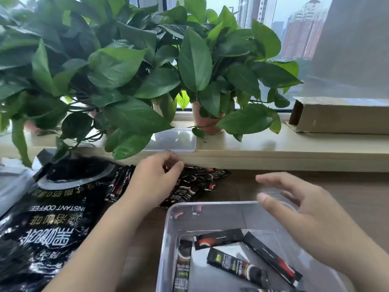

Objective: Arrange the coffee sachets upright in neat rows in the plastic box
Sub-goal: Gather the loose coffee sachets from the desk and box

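Big coffee bag (52,218): A shiny black bag. It lies flat on the table (347,186), far to the left. Its words look upside down from here.
Plants (130,70): Big green leaves fill the window shelf at the back. Some hang down over the bag.
Left hand (155,180): It reaches out to the loose sachets. Its fingers are curled down and touch the top of the pile. The fingertips are blurry, so I cannot tell if they grip a sachet.
Loose sachets (197,182): A messy pile of little black and red packs. They lie flat on the table, behind the box and under the left hand.
Clear lid (179,142): It lies flat on the shelf, partly under a leaf.
Plastic box (166,239): A clear box, close to the person, on the table.
Sachets in the box (237,268): A few lie on the bottom, pointing all different ways. One sits along the left wall. None stand up straight.
Right hand (305,211): It is wide open with its fingers spread. It hangs over the back right part of the box. It holds nothing. It looks a bit blurry.
Cardboard box (341,116): It lies on its side on the shelf, far right.
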The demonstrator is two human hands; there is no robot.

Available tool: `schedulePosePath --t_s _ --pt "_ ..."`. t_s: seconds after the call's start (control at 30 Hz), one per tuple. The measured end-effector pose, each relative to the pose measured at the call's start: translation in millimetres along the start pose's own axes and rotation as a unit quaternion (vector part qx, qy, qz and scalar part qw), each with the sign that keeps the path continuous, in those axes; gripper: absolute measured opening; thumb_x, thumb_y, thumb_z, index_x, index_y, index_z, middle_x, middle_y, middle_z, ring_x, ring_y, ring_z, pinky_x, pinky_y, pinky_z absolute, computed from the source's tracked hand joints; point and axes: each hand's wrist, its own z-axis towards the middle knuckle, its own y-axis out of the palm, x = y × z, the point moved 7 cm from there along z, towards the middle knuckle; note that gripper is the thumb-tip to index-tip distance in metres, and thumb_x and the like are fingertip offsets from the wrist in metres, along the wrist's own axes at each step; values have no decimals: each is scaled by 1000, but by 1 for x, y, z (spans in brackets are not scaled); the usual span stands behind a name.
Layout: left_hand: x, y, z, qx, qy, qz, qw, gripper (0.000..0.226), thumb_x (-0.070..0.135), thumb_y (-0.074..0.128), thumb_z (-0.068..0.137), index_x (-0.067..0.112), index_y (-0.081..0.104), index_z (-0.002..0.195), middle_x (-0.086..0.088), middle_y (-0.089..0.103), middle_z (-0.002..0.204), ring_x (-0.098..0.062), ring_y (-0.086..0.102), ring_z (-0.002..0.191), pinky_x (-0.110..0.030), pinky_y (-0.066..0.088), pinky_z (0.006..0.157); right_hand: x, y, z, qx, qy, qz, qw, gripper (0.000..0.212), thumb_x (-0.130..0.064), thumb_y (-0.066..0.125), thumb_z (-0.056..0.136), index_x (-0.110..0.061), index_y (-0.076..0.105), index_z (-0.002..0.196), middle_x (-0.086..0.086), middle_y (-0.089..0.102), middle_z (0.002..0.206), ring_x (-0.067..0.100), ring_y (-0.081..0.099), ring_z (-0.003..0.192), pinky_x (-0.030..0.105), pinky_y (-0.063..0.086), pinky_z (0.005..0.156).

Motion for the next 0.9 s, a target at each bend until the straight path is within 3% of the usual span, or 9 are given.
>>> schedulePosePath --t_s 0.1,0.17,0.23,0.37,0.43,0.5,0.63,0.77,0.9 --pt "-31 16 17 2 -5 2 1000 21 16 66 91 27 74 108 17 72 103 -10 68 101 -18 43 85 10 -13 34 13 -8 102 995 19 -17 67 91 -31 74 102 -19 76 103 -4 68 101 15 52 88" --pt "-42 26 19 -14 17 -2 1000 31 12 67 89 28 73 115 18 69 114 -8 64 111 -5 37 90 27 -11 59 3 3 148 989 21 -6 66 91 -22 75 101 -11 78 102 4 70 103 20 52 93" --pt "-47 38 18 -61 36 -11 997 40 13 70 88 30 69 123 18 64 126 -4 55 124 -7 31 102 51 3 85 -6 13 136 991 24 -2 70 88 -21 75 102 -9 78 103 6 70 105 25 53 97" --pt "-58 58 14 -134 59 41 988 63 51 79 73 41 61 133 24 49 143 4 36 137 -18 24 113 80 55 119 -53 -8 39 998 40 -20 84 76 -39 71 108 -24 69 112 -8 62 109 18 49 100" --pt "-61 64 12 -148 69 75 984 79 66 71 60 41 60 134 25 47 142 5 34 137 -18 22 113 76 83 128 -84 -76 -53 992 55 -37 86 70 -37 67 121 -25 63 125 -10 54 119 20 42 107" --pt "-61 66 13 -134 81 86 984 82 69 64 57 37 62 132 20 52 141 1 40 135 -20 26 115 69 102 134 -106 -126 -90 982 69 -45 87 66 -30 64 129 -22 58 133 -9 48 125 15 34 110" --pt "-57 61 15 -90 120 86 985 58 40 82 70 29 70 125 9 65 130 -1 51 119 -20 36 108 66 114 138 -111 -168 -105 974 67 -35 87 72 -26 63 134 -16 59 135 -10 46 123 0 25 103" --pt "-54 56 15 -56 161 90 981 47 26 82 69 22 76 115 4 75 117 -11 66 110 -23 45 101 70 107 138 -77 -191 -106 973 48 -19 83 77 -23 71 123 -5 70 124 8 61 117 20 40 103" --pt "-48 50 12 -24 210 94 973 39 5 84 66 14 80 103 -1 80 102 -7 67 96 -11 46 88 66 107 134 -60 -220 -104 968 37 -19 81 80 -19 75 116 -2 74 112 14 66 104 31 49 95"
